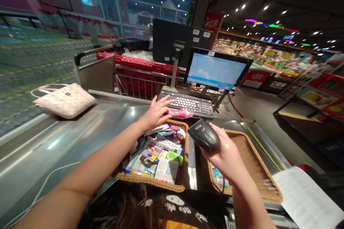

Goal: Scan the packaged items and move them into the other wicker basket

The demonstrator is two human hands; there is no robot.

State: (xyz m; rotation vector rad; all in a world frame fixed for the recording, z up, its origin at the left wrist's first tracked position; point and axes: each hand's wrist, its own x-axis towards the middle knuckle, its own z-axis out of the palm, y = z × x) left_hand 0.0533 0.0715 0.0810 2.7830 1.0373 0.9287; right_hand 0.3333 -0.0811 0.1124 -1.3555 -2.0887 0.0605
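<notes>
A black handheld scanner (204,136) is gripped in my right hand (225,150), its head pointing left between two wicker baskets. My left hand (154,113) has its fingers spread over the front left part of the black keyboard (188,102). Beside its thumb lies a pink packaged item (179,113), at the keyboard's front edge. Below my left hand, the left basket (186,150) is filled with small packaged goods, among them a green item (175,157). The right basket (249,154) holds a few colourful items at its left end, partly behind my right wrist.
Behind the keyboard stand a lit monitor (216,68) and a dark screen back (168,43). A pink handbag (66,101) rests on the metal counter at left. Printed paper (309,196) lies at right. A cart with red crates (139,65) is beyond.
</notes>
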